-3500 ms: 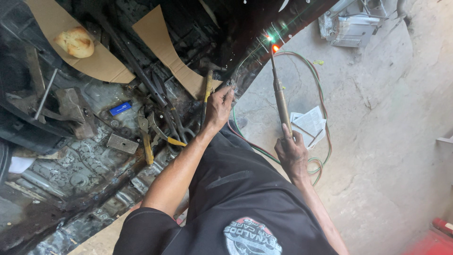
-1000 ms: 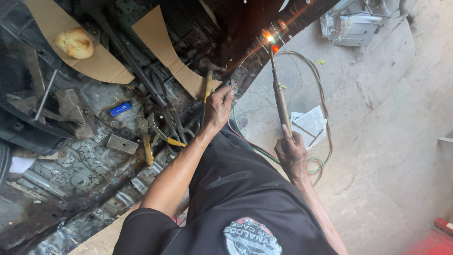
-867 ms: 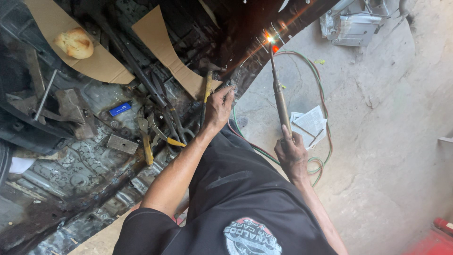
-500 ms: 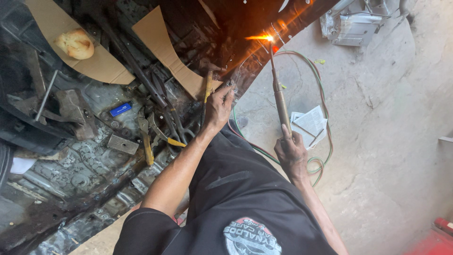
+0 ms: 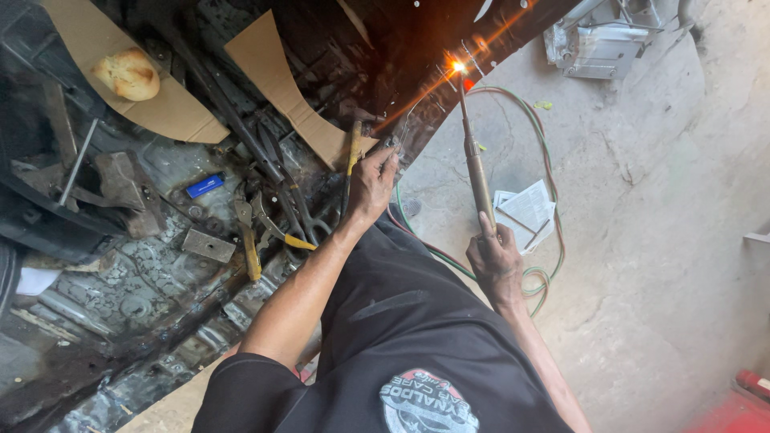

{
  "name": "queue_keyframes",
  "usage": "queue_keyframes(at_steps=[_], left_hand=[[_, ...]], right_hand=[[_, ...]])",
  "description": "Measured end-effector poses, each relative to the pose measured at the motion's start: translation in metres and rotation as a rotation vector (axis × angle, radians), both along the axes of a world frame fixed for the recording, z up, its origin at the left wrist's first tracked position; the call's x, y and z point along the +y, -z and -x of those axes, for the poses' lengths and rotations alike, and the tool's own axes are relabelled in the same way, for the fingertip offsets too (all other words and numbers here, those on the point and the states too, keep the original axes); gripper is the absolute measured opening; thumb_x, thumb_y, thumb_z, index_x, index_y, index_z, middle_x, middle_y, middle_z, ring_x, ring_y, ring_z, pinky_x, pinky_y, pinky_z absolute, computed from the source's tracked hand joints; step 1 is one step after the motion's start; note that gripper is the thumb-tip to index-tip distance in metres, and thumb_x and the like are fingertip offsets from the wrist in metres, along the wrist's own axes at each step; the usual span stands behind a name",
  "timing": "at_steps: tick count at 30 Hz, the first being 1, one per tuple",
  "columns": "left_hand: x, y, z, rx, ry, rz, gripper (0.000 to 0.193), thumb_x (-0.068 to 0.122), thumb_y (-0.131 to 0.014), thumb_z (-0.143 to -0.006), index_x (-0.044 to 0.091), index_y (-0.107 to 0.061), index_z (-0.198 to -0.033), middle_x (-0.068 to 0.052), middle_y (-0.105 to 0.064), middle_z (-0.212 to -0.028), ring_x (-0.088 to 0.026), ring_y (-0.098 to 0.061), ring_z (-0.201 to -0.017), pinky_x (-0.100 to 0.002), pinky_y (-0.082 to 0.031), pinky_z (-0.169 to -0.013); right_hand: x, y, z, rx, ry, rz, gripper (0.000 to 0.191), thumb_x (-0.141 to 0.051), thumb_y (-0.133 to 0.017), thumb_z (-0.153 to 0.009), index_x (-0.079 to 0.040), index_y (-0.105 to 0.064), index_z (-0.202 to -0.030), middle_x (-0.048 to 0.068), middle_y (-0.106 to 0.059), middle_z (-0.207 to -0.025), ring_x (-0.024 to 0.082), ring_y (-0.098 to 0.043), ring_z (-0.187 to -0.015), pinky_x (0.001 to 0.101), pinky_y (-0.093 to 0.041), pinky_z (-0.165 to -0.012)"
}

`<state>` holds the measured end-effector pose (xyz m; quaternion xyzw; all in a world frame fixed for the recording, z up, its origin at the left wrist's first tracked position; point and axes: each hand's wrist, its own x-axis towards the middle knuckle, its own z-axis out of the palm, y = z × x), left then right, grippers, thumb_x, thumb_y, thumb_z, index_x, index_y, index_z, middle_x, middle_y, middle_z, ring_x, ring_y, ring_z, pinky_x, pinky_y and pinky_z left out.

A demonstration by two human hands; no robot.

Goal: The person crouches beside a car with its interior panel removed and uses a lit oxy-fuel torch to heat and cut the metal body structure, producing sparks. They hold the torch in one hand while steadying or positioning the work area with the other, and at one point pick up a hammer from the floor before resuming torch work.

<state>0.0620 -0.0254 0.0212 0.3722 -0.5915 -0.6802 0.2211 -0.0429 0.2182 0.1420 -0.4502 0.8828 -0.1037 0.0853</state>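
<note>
Since the frames before, both hands have stayed in their places; only the glow at the tip of the torch has changed, from a small red-orange point to a brighter yellow-white one with an orange streak running down to the left.

Nearest to the camera are the person's dark trousers and black shirt. The right hand has its fingers closed around the lower end of the torch, a long thin metal tube that rises almost upright from the hand. Green and red hoses loop on the concrete floor just beside this hand, and folded paper lies on the floor behind it.

The left hand reaches forward to the edge of the dark metal panel. Its fingers are bent over a thin metal rod near this edge; the grip itself I cannot tell exactly.

To the left of this hand, tools lie on the rusty car floor: pliers with yellow handles, a hammer and a small blue object. Farther away are two pieces of cardboard, and a pale lump like bread rests on the left one. The torch tip burns at the panel edge, and a grey metal box stands beyond it.
</note>
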Motion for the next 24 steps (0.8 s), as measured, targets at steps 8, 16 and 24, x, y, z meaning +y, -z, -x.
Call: queue_keyframes(at_steps=[8, 16, 24], left_hand=[[0.0027, -0.0064, -0.0048, 0.083, -0.040, 0.132, 0.030, 0.018, -0.059, -0.107, -0.003, -0.068, -0.124, -0.014, -0.074, -0.099, -0.016, -0.070, -0.084, -0.032, -0.055, -0.078], [0.0019, -0.0091, -0.0031, -0.016, 0.006, 0.021, 0.030, 0.019, -0.059, -0.104, -0.003, -0.070, -0.122, -0.014, -0.072, -0.084, -0.017, -0.065, -0.073, -0.032, -0.054, -0.071], [0.0038, -0.0074, -0.0028, -0.044, 0.010, -0.007, 0.031, 0.019, -0.059, -0.103, -0.002, -0.070, -0.123, -0.014, -0.074, -0.087, -0.018, -0.069, -0.077, -0.032, -0.055, -0.073]], right_hand=[[0.0019, -0.0017, -0.0003, -0.025, 0.014, -0.007, 0.065, -0.008, -0.074, -0.086, -0.014, -0.055, -0.147, 0.020, -0.062, -0.116, 0.034, -0.069, -0.090, 0.0439, -0.057, -0.072], [0.0010, -0.0047, -0.0009, -0.034, 0.031, -0.023, 0.064, -0.009, -0.074, -0.086, -0.013, -0.055, -0.147, 0.019, -0.062, -0.115, 0.034, -0.069, -0.088, 0.0442, -0.056, -0.071], [0.0023, -0.0041, -0.0027, -0.039, 0.050, -0.018, 0.062, -0.009, -0.073, -0.087, -0.014, -0.056, -0.146, 0.019, -0.062, -0.115, 0.033, -0.070, -0.089, 0.0438, -0.057, -0.072]])
